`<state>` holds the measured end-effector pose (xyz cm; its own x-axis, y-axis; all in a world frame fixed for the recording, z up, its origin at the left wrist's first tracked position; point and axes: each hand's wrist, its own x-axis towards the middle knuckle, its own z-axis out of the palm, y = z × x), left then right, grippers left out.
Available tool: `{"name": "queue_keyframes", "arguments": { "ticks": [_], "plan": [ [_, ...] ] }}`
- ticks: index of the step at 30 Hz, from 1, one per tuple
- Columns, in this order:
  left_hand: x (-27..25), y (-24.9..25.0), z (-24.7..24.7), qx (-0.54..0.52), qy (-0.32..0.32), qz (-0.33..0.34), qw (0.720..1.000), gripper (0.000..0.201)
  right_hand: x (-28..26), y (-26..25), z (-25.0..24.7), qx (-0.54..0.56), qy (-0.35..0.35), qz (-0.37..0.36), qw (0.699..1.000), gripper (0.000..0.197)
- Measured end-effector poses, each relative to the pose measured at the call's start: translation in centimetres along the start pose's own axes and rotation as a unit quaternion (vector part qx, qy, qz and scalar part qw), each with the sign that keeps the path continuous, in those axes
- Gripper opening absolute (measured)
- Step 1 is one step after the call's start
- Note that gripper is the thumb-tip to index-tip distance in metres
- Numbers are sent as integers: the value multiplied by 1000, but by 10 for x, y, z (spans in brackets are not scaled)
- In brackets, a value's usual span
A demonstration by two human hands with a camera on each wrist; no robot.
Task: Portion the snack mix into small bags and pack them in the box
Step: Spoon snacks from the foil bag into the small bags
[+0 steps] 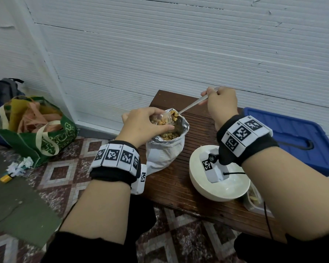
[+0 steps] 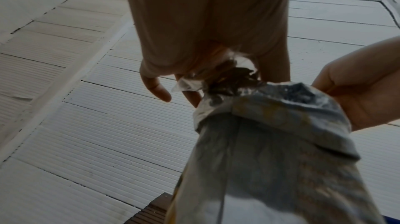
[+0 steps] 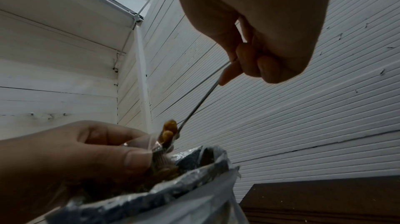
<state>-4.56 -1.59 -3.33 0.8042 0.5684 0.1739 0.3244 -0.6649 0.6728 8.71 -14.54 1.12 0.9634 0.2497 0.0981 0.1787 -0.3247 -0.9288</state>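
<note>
Black wristbands (image 1: 247, 141), white coded tags, seemingly black sleeves (image 1: 87, 249)

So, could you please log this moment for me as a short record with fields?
left hand: holds small clear bag open over foil snack bag
right hand: grips spoon, tipping snack mix into the small bag
white bowl: on wooden table, near the right wrist
blue lid: right of the table
</note>
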Motion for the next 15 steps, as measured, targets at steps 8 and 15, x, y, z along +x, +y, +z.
{"name": "queue_keyframes", "arguments": {
  "ticks": [8, 15],
  "plan": [
    [-1, -1, -1, 9, -14, 10, 1000, 52, 2, 2, -3, 0, 15, -8, 1000, 31],
    [-2, 4, 2, -10, 19, 26, 999, 35, -1, -2, 0, 5, 0, -44, 999, 30]
  ]
}}
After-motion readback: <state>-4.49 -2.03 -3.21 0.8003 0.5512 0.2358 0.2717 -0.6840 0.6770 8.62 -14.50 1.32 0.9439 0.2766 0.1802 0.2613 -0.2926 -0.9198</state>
